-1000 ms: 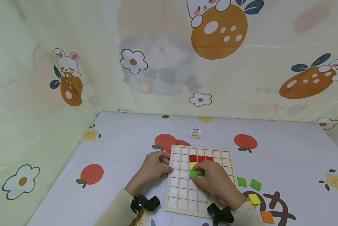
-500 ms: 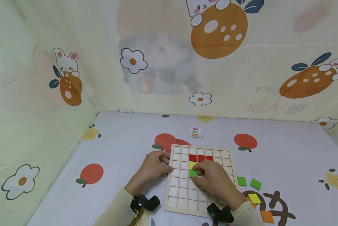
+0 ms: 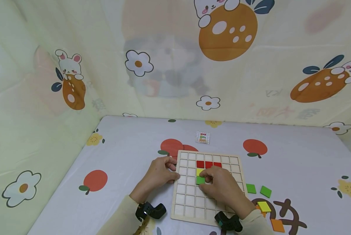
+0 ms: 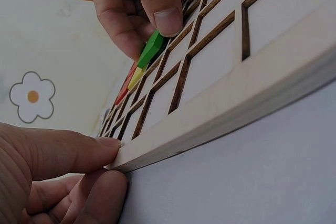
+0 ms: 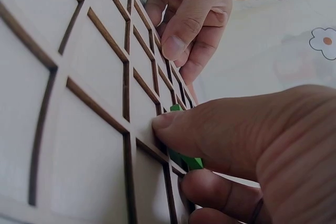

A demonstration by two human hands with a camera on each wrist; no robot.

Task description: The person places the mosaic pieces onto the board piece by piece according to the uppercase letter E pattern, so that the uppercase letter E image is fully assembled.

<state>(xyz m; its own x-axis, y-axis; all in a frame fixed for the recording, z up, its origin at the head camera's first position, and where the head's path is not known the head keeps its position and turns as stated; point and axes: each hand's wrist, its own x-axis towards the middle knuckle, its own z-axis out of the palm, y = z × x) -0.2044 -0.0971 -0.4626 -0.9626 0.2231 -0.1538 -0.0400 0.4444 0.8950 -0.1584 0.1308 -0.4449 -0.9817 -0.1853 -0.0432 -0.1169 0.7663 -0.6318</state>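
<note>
A wooden grid board [image 3: 182, 199] lies on the cloth-covered table. My left hand [image 3: 159, 173] holds its left edge, the thumb [image 4: 79, 153] on top and the other fingers curled against the side. Over the board's middle, my right hand [image 3: 222, 184] pinches a green tile [image 4: 151, 47] between thumb and index finger. That tile sits at a slight tilt on the grid, directly below a yellow tile [image 3: 199, 171]. Three red tiles [image 3: 200, 164] form a row above the yellow one. My right hand hides the cells beneath it.
Right of the board lie two loose green tiles [image 3: 251, 188], a yellow tile [image 3: 264, 206] partly over an orange one, and another orange tile [image 3: 278, 225]. A small card with a coloured grid pattern [image 3: 203, 137] is behind the board. A printed curtain [image 3: 169, 111] stands behind the table.
Almost nothing differs. Both hands keep their places, and the green tile under my right fingers has shifted very slightly at most.
</note>
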